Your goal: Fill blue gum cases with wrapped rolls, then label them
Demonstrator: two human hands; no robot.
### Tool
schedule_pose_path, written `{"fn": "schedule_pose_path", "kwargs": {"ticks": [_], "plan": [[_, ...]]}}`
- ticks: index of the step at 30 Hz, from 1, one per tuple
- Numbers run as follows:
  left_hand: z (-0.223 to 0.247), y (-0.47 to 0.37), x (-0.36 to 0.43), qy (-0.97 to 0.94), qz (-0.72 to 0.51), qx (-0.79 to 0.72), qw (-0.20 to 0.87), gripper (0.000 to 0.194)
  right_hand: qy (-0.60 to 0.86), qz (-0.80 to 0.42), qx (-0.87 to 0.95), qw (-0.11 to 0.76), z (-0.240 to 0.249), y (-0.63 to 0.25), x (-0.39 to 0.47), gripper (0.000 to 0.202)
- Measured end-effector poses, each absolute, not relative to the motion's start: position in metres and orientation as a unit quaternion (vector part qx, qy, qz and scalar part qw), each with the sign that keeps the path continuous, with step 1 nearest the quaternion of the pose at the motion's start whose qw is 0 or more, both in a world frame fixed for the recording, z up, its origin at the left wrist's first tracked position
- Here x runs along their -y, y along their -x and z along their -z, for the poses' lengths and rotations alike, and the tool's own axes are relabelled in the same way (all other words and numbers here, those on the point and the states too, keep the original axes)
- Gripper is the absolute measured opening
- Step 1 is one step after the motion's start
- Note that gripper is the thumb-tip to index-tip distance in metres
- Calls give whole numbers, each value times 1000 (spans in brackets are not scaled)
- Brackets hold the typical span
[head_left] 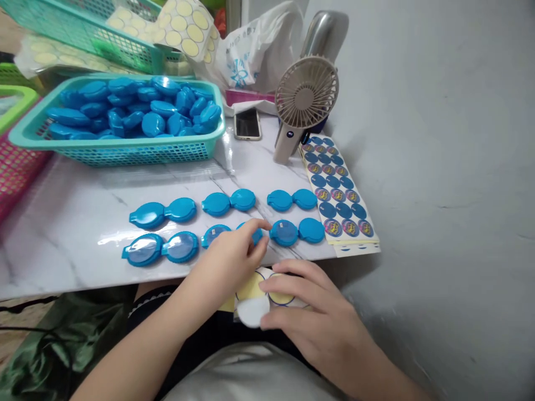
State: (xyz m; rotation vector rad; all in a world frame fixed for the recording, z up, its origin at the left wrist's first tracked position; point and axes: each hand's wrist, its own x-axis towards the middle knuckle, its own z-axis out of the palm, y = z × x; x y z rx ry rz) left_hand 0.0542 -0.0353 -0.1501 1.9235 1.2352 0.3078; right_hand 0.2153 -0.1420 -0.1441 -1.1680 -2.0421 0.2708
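My left hand reaches over the near row of blue flip-open cases, its index finger and thumb apart at the middle case, which it partly covers. The other fingers are hidden. Beside it, to the right, lies an opened case with a clear disc on one half. At the table's front edge my right hand has its fingers over a sticker sheet with yellow round spots. Its thumb touches the edge of a white round sticker lifted from the sheet.
A turquoise basket full of blue cases stands at the back left. Behind it are rolls of round stickers. A phone, a small fan and printed sticker sheets lie toward the right, near the wall.
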Motion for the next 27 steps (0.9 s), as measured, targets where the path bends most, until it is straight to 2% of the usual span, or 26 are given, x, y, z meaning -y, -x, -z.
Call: {"fn": "schedule_pose_path", "kwargs": {"ticks": [3, 5, 6, 8, 11, 27], "plan": [[153, -68, 31, -796, -108, -483, 348, 30, 493, -196, 726, 437, 139, -245, 135, 24], [155, -83, 29, -829, -81, -458, 312, 33, 610, -213, 589, 487, 146, -267, 121, 7], [156, -91, 29, -844, -66, -445, 294, 34, 655, -228, 507, 512, 152, -277, 112, 10], [159, -109, 29, -862, -44, -431, 262, 35, 692, -287, 431, 503, 166, -294, 93, 28], [162, -129, 30, -864, -26, -440, 243, 31, 701, -319, 417, 482, 183, -308, 72, 38], [164, -135, 31, -869, 9, -452, 202, 28, 716, -363, 393, 449, 190, -314, 68, 44]]}}
